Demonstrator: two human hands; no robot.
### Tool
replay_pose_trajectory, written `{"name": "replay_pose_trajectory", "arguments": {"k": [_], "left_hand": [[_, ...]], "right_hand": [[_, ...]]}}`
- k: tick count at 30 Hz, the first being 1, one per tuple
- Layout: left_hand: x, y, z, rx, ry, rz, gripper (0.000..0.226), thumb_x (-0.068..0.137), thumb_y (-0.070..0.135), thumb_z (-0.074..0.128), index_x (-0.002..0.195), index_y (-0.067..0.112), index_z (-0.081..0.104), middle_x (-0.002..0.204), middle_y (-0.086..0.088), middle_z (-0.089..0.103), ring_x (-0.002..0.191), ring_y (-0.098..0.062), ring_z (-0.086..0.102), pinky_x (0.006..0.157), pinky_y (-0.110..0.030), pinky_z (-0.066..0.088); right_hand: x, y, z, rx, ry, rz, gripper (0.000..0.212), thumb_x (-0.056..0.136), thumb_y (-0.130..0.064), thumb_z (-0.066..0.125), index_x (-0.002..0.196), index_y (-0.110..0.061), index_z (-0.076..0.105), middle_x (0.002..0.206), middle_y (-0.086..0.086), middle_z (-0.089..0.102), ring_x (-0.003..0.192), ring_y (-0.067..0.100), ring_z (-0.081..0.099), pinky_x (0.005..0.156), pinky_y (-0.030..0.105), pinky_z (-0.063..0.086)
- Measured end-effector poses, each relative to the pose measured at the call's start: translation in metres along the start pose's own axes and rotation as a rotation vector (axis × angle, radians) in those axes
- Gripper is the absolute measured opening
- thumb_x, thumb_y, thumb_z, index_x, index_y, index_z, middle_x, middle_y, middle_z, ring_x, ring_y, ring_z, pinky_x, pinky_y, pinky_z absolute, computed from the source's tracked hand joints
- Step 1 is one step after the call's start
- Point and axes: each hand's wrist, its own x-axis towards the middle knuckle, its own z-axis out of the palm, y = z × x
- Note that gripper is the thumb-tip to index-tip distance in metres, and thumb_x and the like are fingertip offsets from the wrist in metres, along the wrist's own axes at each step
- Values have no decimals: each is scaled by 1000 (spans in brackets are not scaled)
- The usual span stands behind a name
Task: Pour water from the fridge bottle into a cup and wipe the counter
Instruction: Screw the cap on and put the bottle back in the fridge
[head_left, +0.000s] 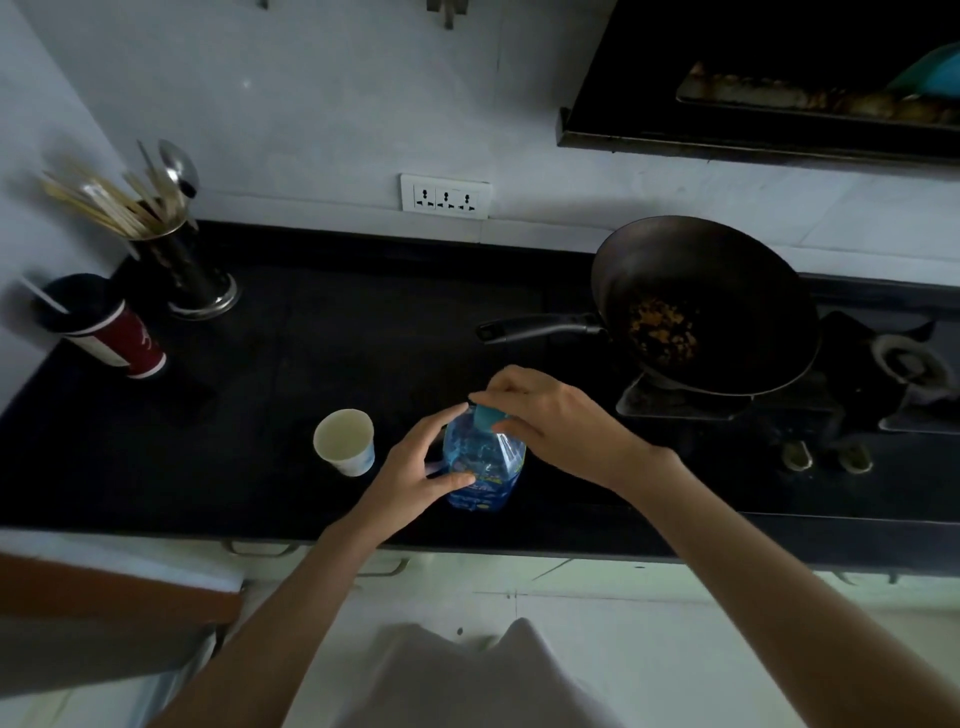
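Observation:
A clear blue plastic water bottle (483, 467) stands upright on the black counter (291, 374), near its front edge. My left hand (415, 467) holds the bottle's body from the left, fingers curled round it. My right hand (545, 415) pinches the light blue cap (487, 417) on top of the bottle. A white paper cup (345, 440) stands upright just left of the bottle, apart from my left hand; I cannot tell if it holds anything.
A dark wok (706, 306) with food scraps sits on the stove at the right, its handle pointing toward the bottle. A metal utensil holder (182, 260) and a red-and-white cup (114, 332) stand at the back left. A wall socket (445, 196) is behind.

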Motion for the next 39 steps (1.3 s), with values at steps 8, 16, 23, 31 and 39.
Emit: {"name": "replay_pose_trajectory", "arguments": {"k": [8,16,23,31,39], "left_hand": [[-2,-1,3,14,9,27,76,82,10,72,132,56,37,141,11,40,129,3,42,96,-24,49],[-4,-2,6,21,12,38,76,83,10,71,133,56,36,142,12,39,131,-3,42,97,-27,49],[-3,-2,3,34,17,22,76,82,12,73,132,56,37,139,14,39,128,3,41,95,-24,50],[-6,-1,8,50,46,38,75,82,12,73,136,49,35,138,13,40,128,-1,44,95,-25,50],[-3,-1,4,52,27,19,72,82,13,74,136,44,38,137,13,40,128,3,42,94,-25,51]], "right_hand": [[3,7,10,-311,89,-167,32,85,-28,65,107,-4,63,95,9,58,78,18,60,67,29,57],[-5,-14,24,-71,279,252,38,86,-48,58,97,-12,66,92,-1,61,71,9,61,52,20,50],[8,8,-2,187,-100,28,34,90,-12,63,124,-11,61,115,6,57,104,17,55,90,26,46],[-1,-6,31,7,276,128,37,86,-40,59,93,-4,62,86,6,58,66,14,57,55,23,52],[-1,11,9,410,-47,70,41,89,-10,64,129,-15,58,119,-2,53,104,2,54,87,12,46]]}}
